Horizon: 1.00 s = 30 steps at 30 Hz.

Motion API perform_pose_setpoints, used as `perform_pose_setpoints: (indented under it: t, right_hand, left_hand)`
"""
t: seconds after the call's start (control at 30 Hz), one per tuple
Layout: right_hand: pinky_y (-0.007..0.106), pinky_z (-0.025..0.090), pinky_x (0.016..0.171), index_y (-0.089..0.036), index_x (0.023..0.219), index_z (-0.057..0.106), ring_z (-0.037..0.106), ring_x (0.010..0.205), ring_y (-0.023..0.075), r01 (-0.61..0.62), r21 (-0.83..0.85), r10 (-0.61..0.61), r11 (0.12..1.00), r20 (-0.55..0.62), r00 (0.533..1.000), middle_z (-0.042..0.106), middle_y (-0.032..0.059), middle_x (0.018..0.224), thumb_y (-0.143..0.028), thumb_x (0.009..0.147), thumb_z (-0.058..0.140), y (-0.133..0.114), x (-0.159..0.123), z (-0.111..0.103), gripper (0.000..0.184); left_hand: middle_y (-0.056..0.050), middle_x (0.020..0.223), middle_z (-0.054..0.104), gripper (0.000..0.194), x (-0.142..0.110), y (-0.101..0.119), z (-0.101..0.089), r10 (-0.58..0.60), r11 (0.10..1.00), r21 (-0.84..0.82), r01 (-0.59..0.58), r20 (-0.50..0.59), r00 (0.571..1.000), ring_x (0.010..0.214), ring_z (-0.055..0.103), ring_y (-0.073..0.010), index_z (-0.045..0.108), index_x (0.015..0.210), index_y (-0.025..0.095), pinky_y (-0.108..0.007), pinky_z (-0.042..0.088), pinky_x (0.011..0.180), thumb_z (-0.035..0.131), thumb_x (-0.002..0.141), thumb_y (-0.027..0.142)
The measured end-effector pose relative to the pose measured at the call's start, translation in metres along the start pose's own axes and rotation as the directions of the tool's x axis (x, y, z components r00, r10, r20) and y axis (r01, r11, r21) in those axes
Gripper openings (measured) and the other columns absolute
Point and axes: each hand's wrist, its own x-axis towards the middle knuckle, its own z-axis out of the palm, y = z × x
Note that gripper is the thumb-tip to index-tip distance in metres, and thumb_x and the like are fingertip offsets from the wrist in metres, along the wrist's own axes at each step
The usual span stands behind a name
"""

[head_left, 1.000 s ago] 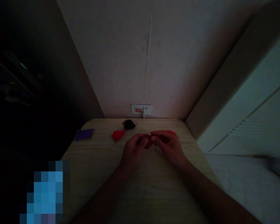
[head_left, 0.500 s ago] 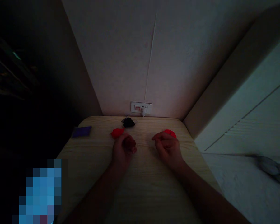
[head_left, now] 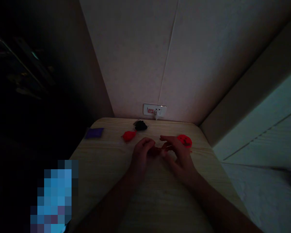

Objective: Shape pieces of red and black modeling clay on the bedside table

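My left hand (head_left: 141, 155) and my right hand (head_left: 178, 155) meet over the middle of a light wooden table (head_left: 157, 191) in dim light. Both pinch a small red piece (head_left: 156, 151) that shows between the fingertips. A round red piece (head_left: 185, 140) lies just beyond my right hand. Another red lump (head_left: 128, 136) sits on the table beyond my left hand, and a small black lump (head_left: 141, 125) lies behind it near the wall.
A purple flat object (head_left: 94, 132) lies at the table's far left edge. A wall socket (head_left: 154, 110) with a plug sits just above the tabletop. A pale bed surface (head_left: 264, 181) borders the table on the right; the left side is dark.
Half a second ago my hands were apart, the left one closed near the red lump. They have come together again over the table's middle with a red piece between them.
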Motion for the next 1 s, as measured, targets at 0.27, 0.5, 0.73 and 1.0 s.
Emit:
perform_pose_setpoints:
  t: [0.27, 0.5, 0.73, 1.0]
  right_hand:
    - [0.037, 0.060, 0.078, -0.027, 0.118, 0.072, 0.072, 0.085, 0.0220, 0.015, -0.050, -0.013, 0.999, 0.027, 1.000, 0.077, 0.0071, 0.101, -0.029, 0.094, 0.067, 0.004, -0.002, 0.008, 0.024]
    - [0.037, 0.060, 0.076, -0.027, 0.107, 0.078, 0.072, 0.082, 0.0226, -0.117, 0.093, 0.113, 0.989, 0.039, 0.993, 0.078, 0.0067, 0.093, -0.032, 0.091, 0.072, 0.006, -0.002, 0.010, 0.018]
    - [0.032, 0.060, 0.070, -0.023, 0.109, 0.070, 0.070, 0.079, 0.0203, -0.193, 0.281, 0.193, 0.940, 0.027, 0.981, 0.072, 0.0063, 0.091, -0.041, 0.090, 0.071, -0.003, -0.002, 0.016, 0.026]
    - [0.030, 0.059, 0.065, -0.022, 0.100, 0.073, 0.069, 0.073, 0.0179, -0.135, 0.195, 0.137, 0.971, 0.003, 0.991, 0.071, 0.0050, 0.086, -0.033, 0.087, 0.077, 0.000, -0.004, 0.012, 0.018]
  left_hand:
    - [0.002, 0.072, 0.057, 0.031, -0.007, -0.006, 0.000, 0.220, 0.912, 0.347, -0.220, 0.038, 0.975, 0.068, 0.053, -0.0142, 0.054, 0.077, 0.021, -0.026, 0.042, 0.063, 0.054, 0.096, 0.046]
    - [0.002, 0.069, 0.052, 0.044, -0.012, -0.012, -0.004, 0.156, 0.931, 0.332, -0.151, 0.010, 0.988, 0.063, 0.048, -0.0156, 0.052, 0.078, 0.023, -0.029, 0.041, 0.060, 0.052, 0.093, 0.064]
    - [0.000, 0.072, 0.058, 0.052, -0.012, -0.006, 0.005, 0.144, 0.951, 0.287, -0.117, -0.075, 0.987, 0.063, 0.053, -0.0151, 0.056, 0.077, 0.021, -0.026, 0.043, 0.055, 0.057, 0.085, 0.073]
    - [0.002, 0.064, 0.057, 0.055, -0.008, -0.007, 0.006, 0.111, 0.992, 0.079, -0.100, -0.136, 0.985, 0.058, 0.052, -0.0124, 0.058, 0.074, 0.019, -0.024, 0.043, 0.055, 0.061, 0.081, 0.073]
